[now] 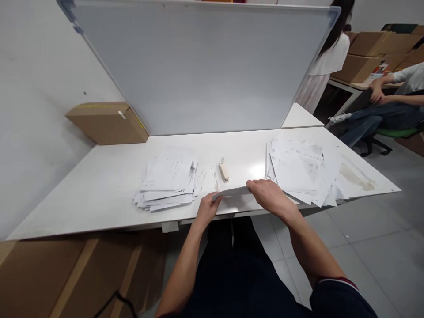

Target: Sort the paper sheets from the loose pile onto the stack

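Observation:
Some paper [233, 192] is held on edge over the front of the white table, seen nearly edge-on; how many sheets it has I cannot tell. My left hand [208, 209] is closed on its left end, thumb towards me. At the other end my right hand [266, 194] grips the top corner. Just beyond the paper lies a small cream stapler [224, 172], touched by neither hand. To the left sits an uneven stack of papers [168, 179]. A looser, fanned pile of papers [300, 172] lies to the right of my right hand.
A whiteboard [205, 70] stands along the back of the table [109, 190]. One cardboard box [109, 123] leans at the back left; larger boxes [66, 274] are below the table's left side. Two people are at the right, one standing [331, 57], one seated [407, 88].

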`<state>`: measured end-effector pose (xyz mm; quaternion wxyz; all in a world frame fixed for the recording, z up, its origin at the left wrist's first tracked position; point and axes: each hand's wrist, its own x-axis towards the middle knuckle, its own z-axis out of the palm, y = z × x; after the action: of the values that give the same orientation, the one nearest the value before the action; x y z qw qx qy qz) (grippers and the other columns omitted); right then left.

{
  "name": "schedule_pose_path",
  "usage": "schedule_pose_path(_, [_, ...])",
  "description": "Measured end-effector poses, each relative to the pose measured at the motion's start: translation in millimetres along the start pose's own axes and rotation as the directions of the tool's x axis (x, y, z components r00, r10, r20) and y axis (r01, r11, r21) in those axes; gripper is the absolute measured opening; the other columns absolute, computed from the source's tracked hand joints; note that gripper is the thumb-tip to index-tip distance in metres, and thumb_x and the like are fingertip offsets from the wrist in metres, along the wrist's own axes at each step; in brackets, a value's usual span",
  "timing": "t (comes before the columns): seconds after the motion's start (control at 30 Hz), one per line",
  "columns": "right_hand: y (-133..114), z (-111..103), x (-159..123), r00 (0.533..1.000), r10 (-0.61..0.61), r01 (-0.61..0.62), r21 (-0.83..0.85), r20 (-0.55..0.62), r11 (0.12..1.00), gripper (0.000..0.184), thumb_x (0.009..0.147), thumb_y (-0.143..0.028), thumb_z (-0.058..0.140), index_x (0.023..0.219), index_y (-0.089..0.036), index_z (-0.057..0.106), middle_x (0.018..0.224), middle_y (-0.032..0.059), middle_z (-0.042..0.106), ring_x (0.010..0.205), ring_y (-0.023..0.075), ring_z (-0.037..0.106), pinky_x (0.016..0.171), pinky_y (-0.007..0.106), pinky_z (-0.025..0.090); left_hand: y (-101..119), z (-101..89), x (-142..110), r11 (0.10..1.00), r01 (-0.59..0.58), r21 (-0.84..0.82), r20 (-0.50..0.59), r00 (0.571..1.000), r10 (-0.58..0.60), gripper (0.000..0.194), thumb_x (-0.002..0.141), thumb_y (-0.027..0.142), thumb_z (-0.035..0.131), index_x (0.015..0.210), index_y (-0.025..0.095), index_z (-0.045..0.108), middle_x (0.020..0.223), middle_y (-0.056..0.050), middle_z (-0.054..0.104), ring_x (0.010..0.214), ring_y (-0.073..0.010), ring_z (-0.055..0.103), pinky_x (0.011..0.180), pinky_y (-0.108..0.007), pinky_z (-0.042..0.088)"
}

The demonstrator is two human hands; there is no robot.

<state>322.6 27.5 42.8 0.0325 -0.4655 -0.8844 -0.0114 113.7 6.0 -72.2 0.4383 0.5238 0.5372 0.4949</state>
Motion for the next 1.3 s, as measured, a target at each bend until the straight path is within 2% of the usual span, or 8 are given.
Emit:
schedule_pose_path(0.13, [4, -7, -8, 0.999, 0.018, -0.016, 0.068, -0.034, 0.998, 0.017, 0.088, -0.022, 0.038, 0.076, -0.02, 0.049, 0.057, 0.001, 0.052, 0.046, 0.0118, 0.039, 0.048, 0.027, 0.018, 16, -4.3, 3, 0.999, -0.033, -0.013, -0.017, 0.999, 0.033, 0.018, 0.068, 0.036, 0.067, 0.08, 0.023, 0.071, 0.085, -0.003, 0.069, 0.085, -0.0233, 0.06, 0.081, -0.033, 0.044])
schedule_pose_path(0.27, [23, 7, -23, 0.984, 0.173, -0.143, 0.433, -0.031, 0.89, 0.022, 0.088, -0.036, 0.04, 0.076, -0.021, 0.05, 0.052, -0.002, 0.049, 0.046, 0.0124, 0.043, 0.046, 0.025, 0.025, 31, -9.3, 5, 0.999, -0.043, 0.0, -0.016, 0.999, 0.043, 0.019, 0.071, 0.036, 0.064, 0.08, 0.02, 0.069, 0.078, -0.002, 0.068, 0.075, -0.0188, 0.06, 0.069, -0.028, 0.046])
schedule_pose_path(0.37, [39, 38, -33, 0.944, 0.306, -0.289, 0.762, 0.125, 0.58, 0.025, 0.082, -0.043, 0.048, 0.078, -0.02, 0.056, 0.066, 0.0016, 0.061, 0.057, 0.0157, 0.055, 0.049, 0.025, 0.038, 28, -7.8, 12, 0.998, -0.047, -0.046, -0.085, 0.995, 0.043, 0.021, 0.072, 0.035, 0.063, 0.084, 0.019, 0.068, 0.073, -0.001, 0.066, 0.07, -0.0159, 0.059, 0.067, -0.026, 0.045])
schedule_pose_path(0.47, [47, 74, -40, 0.868, 0.359, -0.432, 0.878, 0.343, 0.205, 0.029, 0.076, -0.043, 0.054, 0.086, -0.016, 0.059, 0.08, 0.0055, 0.067, 0.069, 0.0201, 0.062, 0.056, 0.028, 0.046, 14, -1.5, 24, 0.999, -0.045, -0.001, -0.185, 0.982, 0.044, 0.025, 0.074, 0.034, 0.06, 0.093, 0.02, 0.067, 0.078, -0.003, 0.067, 0.076, -0.0167, 0.061, 0.076, -0.029, 0.045])
schedule_pose_path(0.53, [46, 92, -42, 0.823, 0.383, -0.477, 0.877, 0.419, 0.064, 0.03, 0.073, -0.042, 0.056, 0.086, -0.015, 0.059, 0.079, 0.0058, 0.067, 0.069, 0.0206, 0.062, 0.057, 0.029, 0.047, 3, 3.6, 34, 0.995, -0.067, 0.07, -0.212, 0.974, 0.08, 0.026, 0.076, 0.032, 0.058, 0.098, 0.021, 0.066, 0.087, -0.005, 0.067, 0.084, -0.0182, 0.061, 0.082, -0.032, 0.044])
schedule_pose_path(0.6, [45, 103, -43, 0.802, 0.404, -0.481, 0.877, 0.441, -0.002, 0.031, 0.071, -0.042, 0.057, 0.085, -0.015, 0.059, 0.078, 0.0058, 0.068, 0.067, 0.0202, 0.062, 0.056, 0.028, 0.047, -8, 8.1, 42, 0.979, -0.125, 0.158, -0.205, 0.966, 0.156, 0.029, 0.078, 0.029, 0.055, 0.104, 0.022, 0.063, 0.099, -0.007, 0.065, 0.094, -0.0198, 0.059, 0.088, -0.035, 0.042])
schedule_pose_path(0.83, [47, 106, -39, 0.792, 0.413, -0.453, 0.887, 0.448, -0.093, 0.028, 0.07, -0.038, 0.06, 0.085, -0.015, 0.061, 0.076, 0.0049, 0.069, 0.065, 0.0186, 0.062, 0.056, 0.027, 0.047, -20, 16.8, 56, 0.811, -0.3, 0.502, -0.011, 0.936, 0.353, 0.042, 0.084, 0.016, 0.036, 0.123, 0.022, 0.051, 0.113, -0.009, 0.058, 0.107, -0.0227, 0.048, 0.095, -0.04, 0.035])
schedule_pose_path(1.3, [48, 114, -25, 0.788, 0.438, -0.465, 0.884, 0.433, -0.037, 0.03, 0.07, -0.039, 0.059, 0.088, -0.015, 0.061, 0.081, 0.0058, 0.069, 0.068, 0.0199, 0.063, 0.056, 0.026, 0.047, -23, 18.3, 54, 0.627, -0.274, 0.729, 0.092, 0.948, 0.306, 0.059, 0.078, 0.0, 0.03, 0.127, 0.027, 0.048, 0.116, -0.007, 0.052, 0.105, -0.0222, 0.043, 0.091, -0.036, 0.038])
